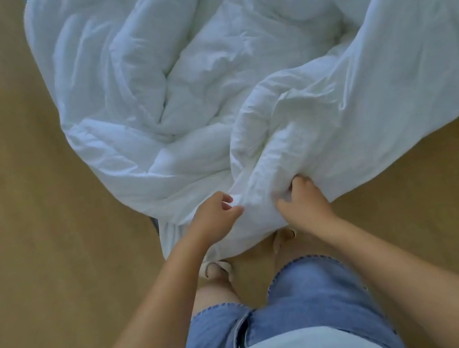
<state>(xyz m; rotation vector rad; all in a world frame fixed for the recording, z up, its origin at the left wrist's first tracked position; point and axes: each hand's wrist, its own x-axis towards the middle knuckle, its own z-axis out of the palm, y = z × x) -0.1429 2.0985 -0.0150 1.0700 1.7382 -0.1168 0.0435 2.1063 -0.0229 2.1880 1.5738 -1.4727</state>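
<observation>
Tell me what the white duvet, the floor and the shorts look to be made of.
The duvet: soft matte woven fabric, probably cotton, over padding; it puffs and creases finely where the right hand grips it. The floor: smooth tan surface, perhaps wood or vinyl; too blurred to tell. The shorts: blue denim, faded, with stitched hems.

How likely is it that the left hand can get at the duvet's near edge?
Probably yes: the left hand is at the duvet, fingertips on the fabric, beside the right hand, which grips a fold. Nothing lies between.
</observation>
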